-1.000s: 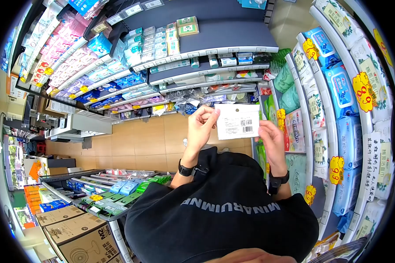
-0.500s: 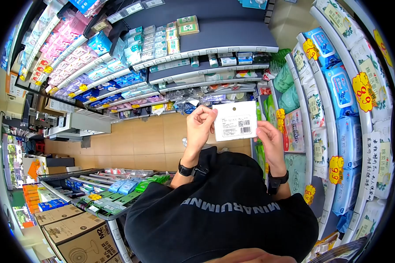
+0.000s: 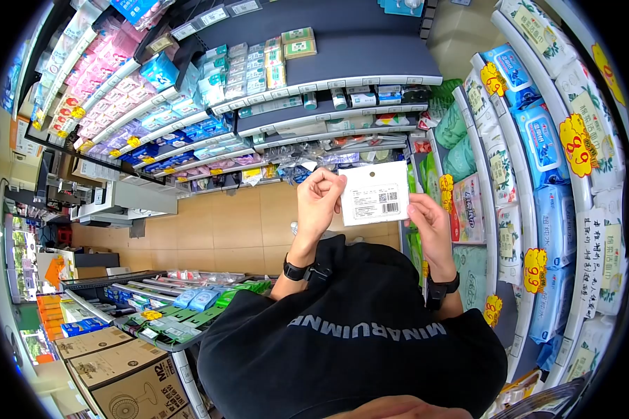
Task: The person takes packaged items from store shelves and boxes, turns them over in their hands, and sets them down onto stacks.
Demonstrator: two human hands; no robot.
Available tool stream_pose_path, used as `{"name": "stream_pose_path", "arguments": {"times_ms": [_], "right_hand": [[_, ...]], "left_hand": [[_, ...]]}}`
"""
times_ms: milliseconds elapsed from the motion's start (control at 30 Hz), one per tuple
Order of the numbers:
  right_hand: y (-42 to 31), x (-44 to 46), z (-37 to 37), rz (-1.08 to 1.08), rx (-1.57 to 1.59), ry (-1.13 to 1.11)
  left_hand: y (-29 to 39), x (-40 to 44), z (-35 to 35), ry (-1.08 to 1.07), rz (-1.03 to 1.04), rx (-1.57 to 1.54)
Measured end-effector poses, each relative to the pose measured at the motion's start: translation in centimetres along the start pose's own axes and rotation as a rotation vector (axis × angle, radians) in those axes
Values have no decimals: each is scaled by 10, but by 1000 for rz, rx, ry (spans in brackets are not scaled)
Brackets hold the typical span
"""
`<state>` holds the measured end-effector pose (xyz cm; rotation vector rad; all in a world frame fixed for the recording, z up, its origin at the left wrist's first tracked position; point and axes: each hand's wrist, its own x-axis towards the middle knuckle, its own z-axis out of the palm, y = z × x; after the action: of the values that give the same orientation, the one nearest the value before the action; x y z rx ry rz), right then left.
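A flat white retail packet point(image 3: 374, 193) with a hang hole, small printed text, a QR code and a barcode faces me. My left hand point(image 3: 319, 200) pinches its left edge between thumb and curled fingers. At the lower right corner, the thumb and fingers of my right hand point(image 3: 430, 219) grip the packet too. It is held up in front of my chest, over the tiled floor and the lower shelves. Both wrists carry dark bands.
Ahead stands a shelf unit point(image 3: 370, 59) with small boxed goods point(image 3: 255, 66). Wet wipe packs point(image 3: 544, 143) with yellow price tags line the right side. At the lower left are a low display rack point(image 3: 182, 318) and cardboard boxes point(image 3: 129, 377). Tiled floor point(image 3: 223, 227) lies between.
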<state>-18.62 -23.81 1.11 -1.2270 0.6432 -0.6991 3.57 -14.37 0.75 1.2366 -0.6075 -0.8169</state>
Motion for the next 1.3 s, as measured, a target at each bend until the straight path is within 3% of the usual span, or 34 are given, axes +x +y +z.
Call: {"name": "stream_pose_path", "arguments": {"times_ms": [1300], "right_hand": [[7, -6, 2, 10, 19, 21]], "left_hand": [[-3, -7, -4, -12, -10, 4]]}}
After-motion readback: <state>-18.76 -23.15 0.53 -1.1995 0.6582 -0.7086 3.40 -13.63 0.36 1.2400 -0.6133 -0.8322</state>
